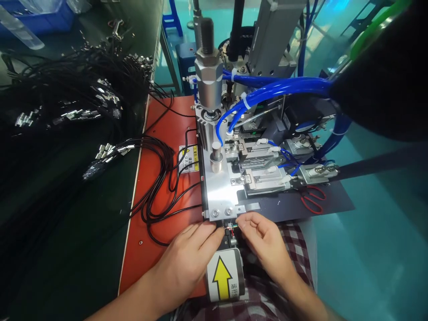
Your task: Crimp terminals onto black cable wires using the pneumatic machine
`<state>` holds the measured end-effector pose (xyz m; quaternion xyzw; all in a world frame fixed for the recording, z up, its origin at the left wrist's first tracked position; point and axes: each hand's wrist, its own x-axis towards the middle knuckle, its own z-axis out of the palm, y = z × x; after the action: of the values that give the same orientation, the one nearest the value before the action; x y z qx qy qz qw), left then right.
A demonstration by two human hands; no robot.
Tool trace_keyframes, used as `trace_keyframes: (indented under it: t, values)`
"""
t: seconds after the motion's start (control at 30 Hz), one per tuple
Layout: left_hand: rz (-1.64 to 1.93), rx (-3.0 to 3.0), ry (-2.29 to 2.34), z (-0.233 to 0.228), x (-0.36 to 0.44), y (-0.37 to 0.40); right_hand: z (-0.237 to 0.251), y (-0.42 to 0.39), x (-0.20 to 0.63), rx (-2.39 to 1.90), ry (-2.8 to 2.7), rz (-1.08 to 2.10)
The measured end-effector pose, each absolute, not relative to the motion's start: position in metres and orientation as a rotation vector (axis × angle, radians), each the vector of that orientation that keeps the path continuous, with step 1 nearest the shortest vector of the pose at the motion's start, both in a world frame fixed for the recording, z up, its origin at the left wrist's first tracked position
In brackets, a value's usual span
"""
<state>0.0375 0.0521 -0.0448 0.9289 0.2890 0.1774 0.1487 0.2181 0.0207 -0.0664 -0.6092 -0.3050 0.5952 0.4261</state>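
Observation:
My left hand (192, 252) reaches in at the front of the machine, with thumb and fingers closed at the left side of a small fixture (230, 240). Thin coloured wires (234, 226) show between the two hands, starting at the left thumb tip. The part under my left fingers is hidden. My right hand (262, 238) pinches the wires' right side between thumb and forefinger, its other fingers curled. Just beyond my fingertips lies the machine's metal plate (219, 196). A guard with a yellow arrow (221, 278) sits nearer to me, below the fixture.
Black cables (160, 165) with shiny metal ends loop over the red board (167, 276) on the left. A large cable heap (83, 84) lies beyond. Blue air hoses (284, 84) cross the machine. Red-handled scissors (313, 199) rest at right. A blue bin (47, 22) stands far left.

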Motion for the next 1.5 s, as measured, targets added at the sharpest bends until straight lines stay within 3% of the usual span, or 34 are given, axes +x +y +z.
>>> trace_keyframes:
  t: [0.37, 0.7, 0.87, 1.13, 1.37, 1.5]
  values:
    - [0.515, 2.689, 0.847, -0.050, 0.038, 0.051, -0.082, 0.008, 0.211, -1.556, -1.179, 1.073]
    - [0.514, 2.697, 0.837, -0.049, 0.037, 0.051, -0.070, 0.025, 0.215, -1.501, -0.623, 1.635]
    - [0.474, 2.661, 0.862, -0.049, 0.037, 0.052, -0.081, 0.020, 0.221, -1.448, -0.590, 1.704]
    - [0.502, 2.680, 0.849, -0.048, 0.038, 0.052, -0.064, 0.005, 0.213, -1.595, -0.797, 1.578]
    - [0.459, 2.630, 0.839, -0.050, 0.037, 0.052, -0.060, 0.003, 0.215, -1.673, -1.458, 0.884]
    - [0.456, 2.649, 0.831, -0.052, 0.035, 0.051, -0.062, 0.012, 0.219, -1.648, -1.235, 1.102]
